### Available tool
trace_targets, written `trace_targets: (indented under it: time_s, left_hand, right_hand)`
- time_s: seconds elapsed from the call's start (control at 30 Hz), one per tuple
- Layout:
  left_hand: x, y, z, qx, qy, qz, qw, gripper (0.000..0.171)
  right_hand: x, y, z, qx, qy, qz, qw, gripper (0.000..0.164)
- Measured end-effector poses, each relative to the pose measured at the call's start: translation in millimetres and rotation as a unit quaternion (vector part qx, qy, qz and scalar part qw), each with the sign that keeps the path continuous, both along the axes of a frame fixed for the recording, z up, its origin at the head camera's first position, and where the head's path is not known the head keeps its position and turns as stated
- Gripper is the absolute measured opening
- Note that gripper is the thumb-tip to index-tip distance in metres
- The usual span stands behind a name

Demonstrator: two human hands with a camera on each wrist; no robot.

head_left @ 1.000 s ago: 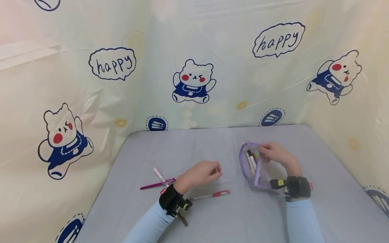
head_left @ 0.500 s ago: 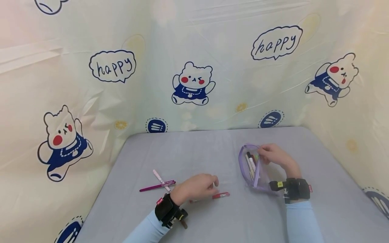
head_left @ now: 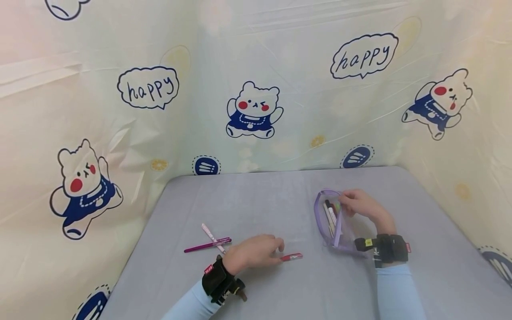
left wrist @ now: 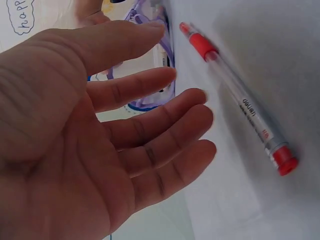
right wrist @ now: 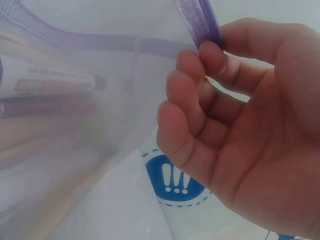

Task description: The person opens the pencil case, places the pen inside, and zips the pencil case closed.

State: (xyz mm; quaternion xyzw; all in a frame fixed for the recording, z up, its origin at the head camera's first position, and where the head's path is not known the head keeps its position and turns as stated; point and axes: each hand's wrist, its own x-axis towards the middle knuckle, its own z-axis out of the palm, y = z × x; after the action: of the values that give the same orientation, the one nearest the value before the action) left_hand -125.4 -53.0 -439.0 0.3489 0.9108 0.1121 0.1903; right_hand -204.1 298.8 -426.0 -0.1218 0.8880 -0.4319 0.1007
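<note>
My left hand (head_left: 258,253) hovers over the table beside a red-capped clear gel pen (head_left: 292,257). In the left wrist view its fingers are spread and slightly bent, nothing between them, and the pen (left wrist: 240,95) lies just past the fingertips. On the right, my right hand (head_left: 366,205) pinches the purple zip edge (right wrist: 202,22) of a see-through mesh pencil case (head_left: 319,218), keeping its mouth spread. Several pens and markers (head_left: 331,213) stand inside the case. Through the mesh in the right wrist view, a white marker (right wrist: 50,80) shows.
A purple pen (head_left: 206,246) lies across a pale pink pen (head_left: 208,232) on the left of the grey table (head_left: 256,191). A brown stick-like thing (head_left: 242,295) pokes out beneath the left wrist strap. A printed curtain (head_left: 256,44) hangs behind the table.
My left hand has come down and slightly back toward the red pen, its fingers loosening from a more curled pose. The right hand keeps its pinch on the pencil case.
</note>
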Motion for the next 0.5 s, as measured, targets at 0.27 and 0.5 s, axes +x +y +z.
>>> trace_targets:
  time_s: [0.27,0.5]
  left_hand:
    - [4.1,-0.1,-10.4,-0.008,-0.011,0.001,0.9999,0.017]
    - [4.6,1.6,-17.7,-0.011,0.006,0.007,0.9999,0.015]
  right_hand:
    - [-0.2,0.2,-0.7,0.002,0.000,0.004,1.000,0.029]
    - [12.3,-9.0,18.6,0.012,0.001,0.007,1.000,0.028]
